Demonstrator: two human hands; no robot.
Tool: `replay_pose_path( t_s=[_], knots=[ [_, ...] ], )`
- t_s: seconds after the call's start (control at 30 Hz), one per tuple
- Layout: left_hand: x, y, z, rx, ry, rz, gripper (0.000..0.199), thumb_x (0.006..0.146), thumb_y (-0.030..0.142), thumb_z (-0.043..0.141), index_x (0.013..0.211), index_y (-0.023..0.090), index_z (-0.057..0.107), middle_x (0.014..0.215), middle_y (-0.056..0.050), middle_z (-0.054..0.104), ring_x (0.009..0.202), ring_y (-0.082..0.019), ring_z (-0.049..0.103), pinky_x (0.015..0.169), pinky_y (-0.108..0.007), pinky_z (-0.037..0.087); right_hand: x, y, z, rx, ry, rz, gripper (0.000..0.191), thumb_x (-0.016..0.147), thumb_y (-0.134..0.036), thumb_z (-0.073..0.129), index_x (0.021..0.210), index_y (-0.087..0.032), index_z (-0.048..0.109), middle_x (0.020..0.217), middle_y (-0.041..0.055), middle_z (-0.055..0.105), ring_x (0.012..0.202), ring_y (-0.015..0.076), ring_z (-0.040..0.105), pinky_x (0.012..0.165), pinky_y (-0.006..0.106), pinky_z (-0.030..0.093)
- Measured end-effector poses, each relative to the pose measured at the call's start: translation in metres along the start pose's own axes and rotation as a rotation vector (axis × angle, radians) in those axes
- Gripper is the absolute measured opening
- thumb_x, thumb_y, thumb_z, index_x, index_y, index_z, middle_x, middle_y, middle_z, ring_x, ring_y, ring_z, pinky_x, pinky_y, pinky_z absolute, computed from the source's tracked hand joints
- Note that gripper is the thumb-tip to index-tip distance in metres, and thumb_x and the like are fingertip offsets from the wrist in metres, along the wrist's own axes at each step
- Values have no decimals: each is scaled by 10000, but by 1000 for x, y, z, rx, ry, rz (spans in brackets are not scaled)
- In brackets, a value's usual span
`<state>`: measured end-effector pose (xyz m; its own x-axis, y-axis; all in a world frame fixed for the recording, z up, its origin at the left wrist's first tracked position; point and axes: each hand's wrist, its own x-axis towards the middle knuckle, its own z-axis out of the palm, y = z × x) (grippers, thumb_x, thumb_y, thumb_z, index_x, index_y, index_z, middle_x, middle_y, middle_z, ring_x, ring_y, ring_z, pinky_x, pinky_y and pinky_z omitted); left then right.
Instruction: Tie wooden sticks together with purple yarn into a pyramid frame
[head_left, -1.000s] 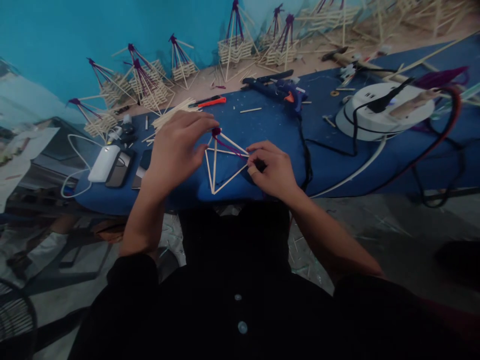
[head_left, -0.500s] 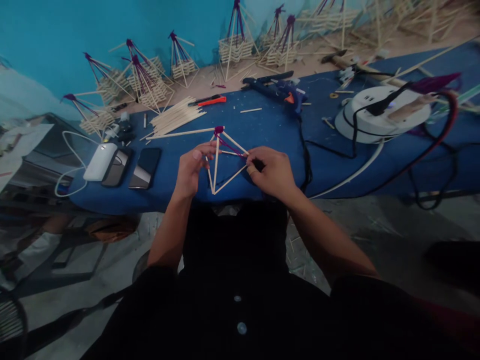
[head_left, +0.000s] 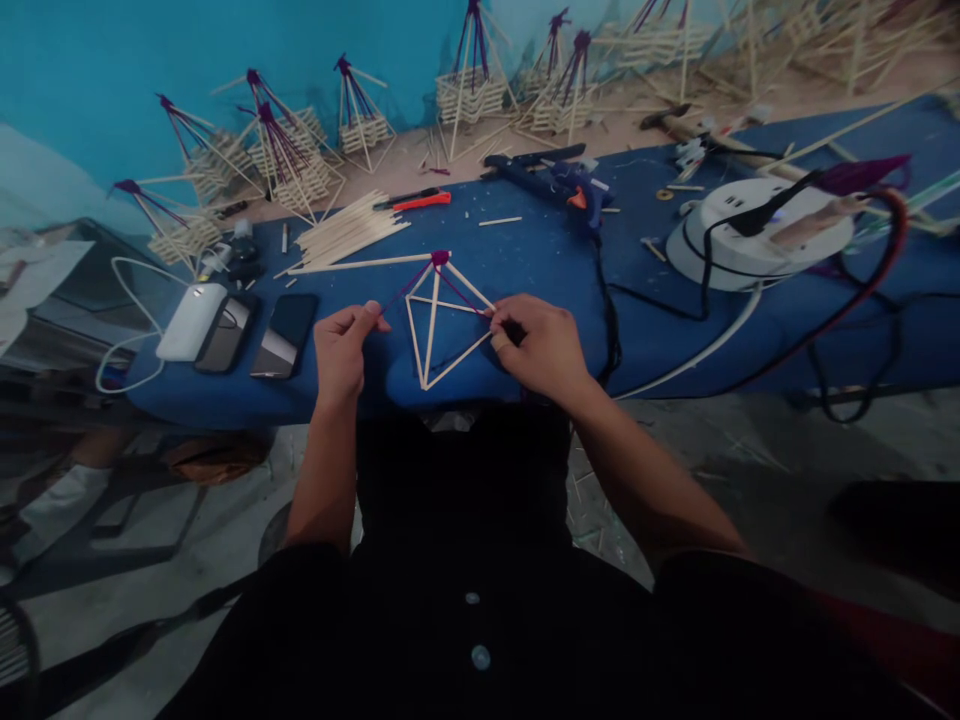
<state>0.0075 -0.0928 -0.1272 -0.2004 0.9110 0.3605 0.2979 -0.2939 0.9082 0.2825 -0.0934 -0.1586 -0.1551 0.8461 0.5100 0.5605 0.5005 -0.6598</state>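
Note:
A pyramid-shaped frame of thin wooden sticks stands on the blue table, its top wound with purple yarn. One long stick juts from that top to the left. My left hand is left of the frame, thumb and forefinger pinched on a yarn strand pulled taut from the top. At the frame's right corner my right hand is closed, its fingers gripping the stick end with another yarn strand running down to it. What lies inside the right fist is hidden.
Behind are a stick bundle, an orange cutter, a glue gun and several finished stick frames. Phones and a white power bank lie left. A round white power strip with cables sits right.
My left hand has moved left, away from the frame, drawing a purple yarn strand out taut. My right hand stays at the right corner.

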Motion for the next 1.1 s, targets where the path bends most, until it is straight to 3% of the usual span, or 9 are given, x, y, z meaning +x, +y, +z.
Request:
replay_pose_path(
  t_s=[0.17,0.33,0.47,0.57,0.63,0.7,0.8,0.9,1.1],
  knots=[
    [-8,-10,-32,431,144,47,420,905,505,769,599,243,652,558,15,575,594,-160,497,657,-357,405,-1,1,2,-8,17,-9,90,884,-189,622,840,-252,668,1077,85,857,1049,309,825,943,483,632],
    [-22,6,-31,618,299,350,437,972,468,719,634,251,546,629,-3,598,631,-170,507,674,-375,425,-1,2,3,-4,29,-26,91,885,-193,623,841,-254,674,1064,86,855,1036,314,826,928,491,634],
    [-27,46,-11,523,243,524,252,1084,434,642,895,270,673,864,-34,752,784,-198,654,778,-408,569,-2,3,4,-20,43,-27,85,889,-208,619,858,-260,680,1071,80,857,1045,311,828,930,487,639],
    [-19,74,3,564,163,690,173,1109,406,613,1176,277,707,1179,-95,809,1144,-261,744,1035,-505,627,-2,3,5,-25,45,-25,86,882,-207,623,851,-261,683,1086,77,864,1049,308,829,935,489,643],
    [-10,86,10,664,43,720,268,1082,404,650,1329,311,698,1404,-103,781,1417,-318,677,1247,-606,531,-2,2,5,-23,31,-15,81,870,-203,637,847,-265,684,1095,74,867,1050,303,827,946,486,644],
    [0,90,17,725,-127,693,400,1032,377,715,1430,344,688,1522,-84,749,1548,-352,599,1357,-662,413,-2,1,3,-7,27,-6,76,858,-203,645,845,-266,686,1097,75,871,1052,305,828,964,488,645],
    [12,86,26,710,-273,658,487,971,302,757,1455,322,703,1468,-77,791,1487,-357,659,1401,-668,344,-3,0,1,18,32,27,75,847,-202,645,842,-265,686,1124,77,881,1064,311,838,977,488,645],
    [18,77,29,702,-256,638,447,963,266,740,1409,294,736,1329,-58,842,1333,-320,750,1380,-618,380,-3,0,-2,32,44,62,64,845,-208,642,833,-260,677,1138,78,886,1045,312,848,940,470,640],
    [21,73,28,732,-260,620,492,973,268,710,1462,316,741,1309,-62,843,1229,-304,778,1231,-538,487,-1,3,-4,28,50,124,54,851,-224,645,807,-255,645,1060,84,878,964,315,832,876,460,603]
  ],
)
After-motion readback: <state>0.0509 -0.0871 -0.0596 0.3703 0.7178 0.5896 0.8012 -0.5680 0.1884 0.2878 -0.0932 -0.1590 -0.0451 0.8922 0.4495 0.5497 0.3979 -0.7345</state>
